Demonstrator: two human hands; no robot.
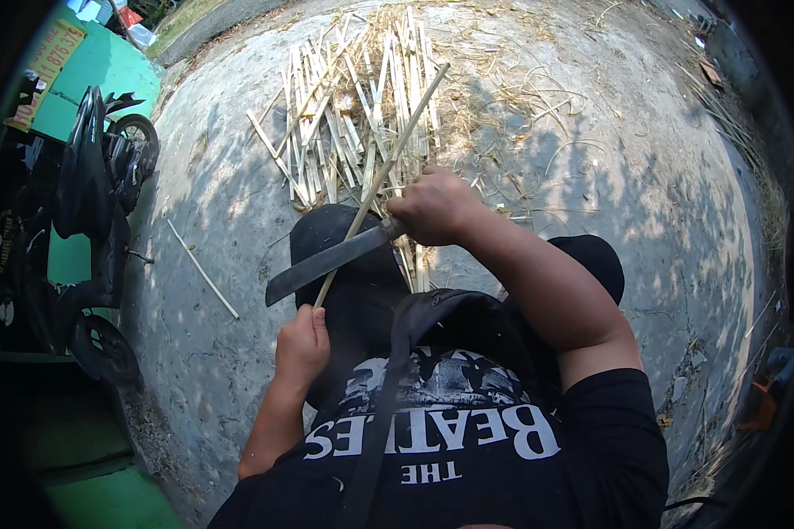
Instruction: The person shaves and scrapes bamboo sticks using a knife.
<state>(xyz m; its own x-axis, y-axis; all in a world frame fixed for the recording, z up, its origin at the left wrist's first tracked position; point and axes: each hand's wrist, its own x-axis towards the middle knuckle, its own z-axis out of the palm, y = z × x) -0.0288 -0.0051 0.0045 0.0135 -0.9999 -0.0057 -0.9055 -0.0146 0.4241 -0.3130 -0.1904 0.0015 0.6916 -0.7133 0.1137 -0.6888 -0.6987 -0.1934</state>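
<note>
My left hand (302, 344) is closed round the near end of a long, thin bamboo strip (388, 163). The strip slants away to the upper right, across my dark-clothed knee. In my right hand (437, 207) is the handle of a machete (326, 266), its broad dark blade pointing left. The blade lies across the strip over the knee, a short way beyond my left hand. Whether its edge bites into the strip cannot be made out. Past my knees, many pale split bamboo strips (313, 132) lie in a loose pile on the ground.
Curly shavings (520, 115) are scattered right of the pile on the concrete ground (212, 370). One loose strip (203, 269) lies at the left. A black motorcycle (97, 203) stands beside a green wall (106, 66). Thin poles (723, 115) lie along the far right edge.
</note>
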